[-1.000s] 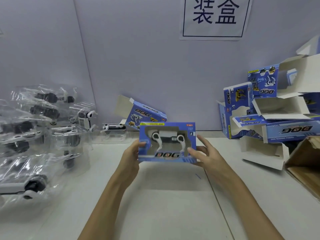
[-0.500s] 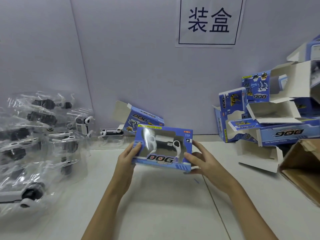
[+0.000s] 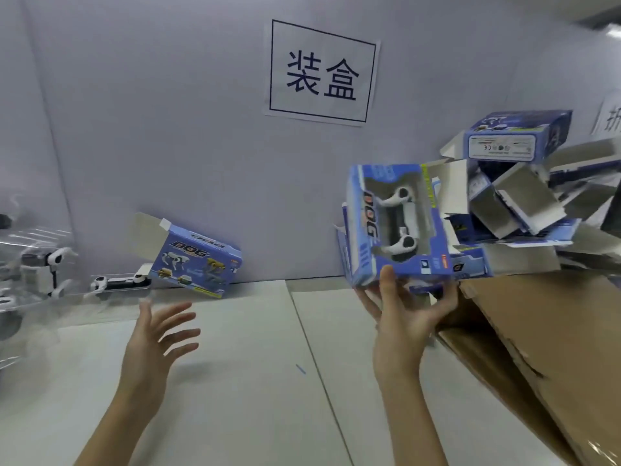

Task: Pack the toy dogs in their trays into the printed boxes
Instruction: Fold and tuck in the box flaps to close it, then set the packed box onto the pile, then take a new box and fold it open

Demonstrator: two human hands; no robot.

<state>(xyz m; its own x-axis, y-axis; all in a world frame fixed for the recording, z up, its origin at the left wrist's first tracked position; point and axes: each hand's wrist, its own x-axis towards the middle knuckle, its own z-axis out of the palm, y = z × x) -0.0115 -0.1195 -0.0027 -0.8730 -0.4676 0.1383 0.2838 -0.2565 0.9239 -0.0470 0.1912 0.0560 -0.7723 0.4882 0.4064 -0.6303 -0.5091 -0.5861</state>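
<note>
My right hand (image 3: pixel 405 314) grips a blue printed box (image 3: pixel 393 223) from below, thumb on its front. The box stands on end in the air at the right, and a white toy dog shows through its window. My left hand (image 3: pixel 158 341) hovers open above the table with fingers spread, holding nothing. An empty printed box (image 3: pixel 191 260) with its flap open leans against the wall at centre left. Toy dogs in clear trays (image 3: pixel 40 270) lie at the far left, and one tray (image 3: pixel 119 284) sits by the wall.
A heap of empty blue and white boxes (image 3: pixel 517 203) piles up at the back right. A large brown cardboard carton (image 3: pixel 544 348) stands at the right, below the held box. The white table (image 3: pixel 235 381) spreads under both hands. A paper sign (image 3: pixel 321 74) hangs on the wall.
My left hand has let go of the box and moved down and left. My right hand has swung the box to the right and turned it on end, towards the carton.
</note>
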